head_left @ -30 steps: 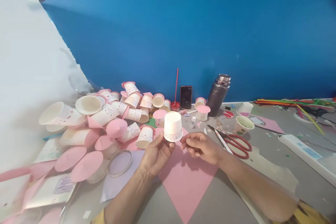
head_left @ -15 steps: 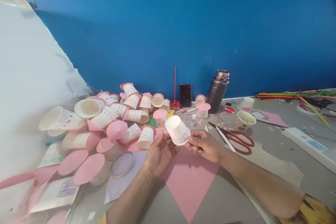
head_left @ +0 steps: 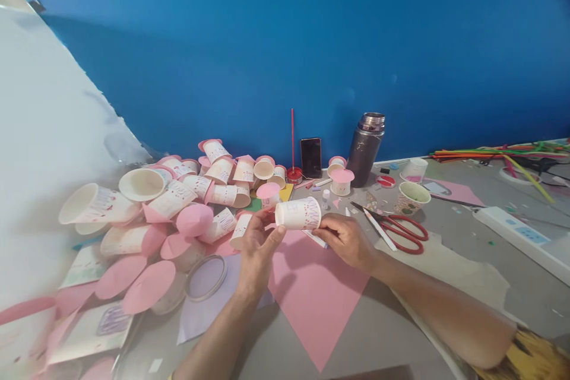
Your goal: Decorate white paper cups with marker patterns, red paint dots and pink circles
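Holding a small white paper cup (head_left: 297,214) with purple and red marks, the left hand (head_left: 258,243) has its thumb and fingers around the base end, while the right hand (head_left: 350,242) grips the rim with bent fingers. The cup lies sideways in the air, above a flat pink paper sheet (head_left: 318,297). On the right are red-handled metal scissors (head_left: 388,224); on the left, many piled white paper cups with pink discs (head_left: 196,219).

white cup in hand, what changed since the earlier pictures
The cup has tipped from upside down onto its side, rim toward the right. The left hand has moved from the rim to the base end; the right hand now holds the rim end. Scissors and flask stayed put.
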`<state>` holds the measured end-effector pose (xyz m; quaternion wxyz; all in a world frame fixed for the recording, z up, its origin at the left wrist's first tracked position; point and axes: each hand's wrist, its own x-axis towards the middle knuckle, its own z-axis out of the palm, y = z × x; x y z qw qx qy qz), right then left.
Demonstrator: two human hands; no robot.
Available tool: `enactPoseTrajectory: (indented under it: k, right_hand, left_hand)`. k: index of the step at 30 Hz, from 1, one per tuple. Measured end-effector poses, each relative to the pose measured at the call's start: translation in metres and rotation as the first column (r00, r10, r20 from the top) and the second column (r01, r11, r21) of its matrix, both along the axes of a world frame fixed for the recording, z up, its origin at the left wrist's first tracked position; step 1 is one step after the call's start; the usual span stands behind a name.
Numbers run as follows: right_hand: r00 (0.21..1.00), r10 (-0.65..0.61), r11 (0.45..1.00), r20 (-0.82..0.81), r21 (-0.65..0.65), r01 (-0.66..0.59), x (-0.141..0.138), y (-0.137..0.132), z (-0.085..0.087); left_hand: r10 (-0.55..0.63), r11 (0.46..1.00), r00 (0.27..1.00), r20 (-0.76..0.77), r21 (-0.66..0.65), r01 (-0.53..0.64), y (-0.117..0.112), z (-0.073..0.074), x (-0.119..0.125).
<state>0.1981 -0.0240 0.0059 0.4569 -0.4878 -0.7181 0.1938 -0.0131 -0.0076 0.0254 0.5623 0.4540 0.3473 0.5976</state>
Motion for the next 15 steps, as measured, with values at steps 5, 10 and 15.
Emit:
enactPoseTrajectory:
  k: [5, 10, 15]
  right_hand:
    - [0.985, 0.020, 0.981, 0.169, 0.189, -0.052, 0.004, 0.002, -0.008]
    - [0.969, 0.022, 0.972, 0.245, 0.221, -0.078, 0.007, 0.006, -0.012]
    - [0.943, -0.049, 0.992, 0.328, 0.129, 0.007, 0.011, 0.008, -0.012]
  left_hand:
    - [0.011, 1.000, 0.998, -0.065, 0.022, -0.009, 0.001, 0.005, -0.001]
    - [-0.028, 0.999, 1.000, -0.009, -0.044, 0.027, 0.003, 0.007, -0.002]
    - [-0.053, 0.991, 0.983, 0.176, -0.112, 0.074, 0.010, 0.006, -0.009]
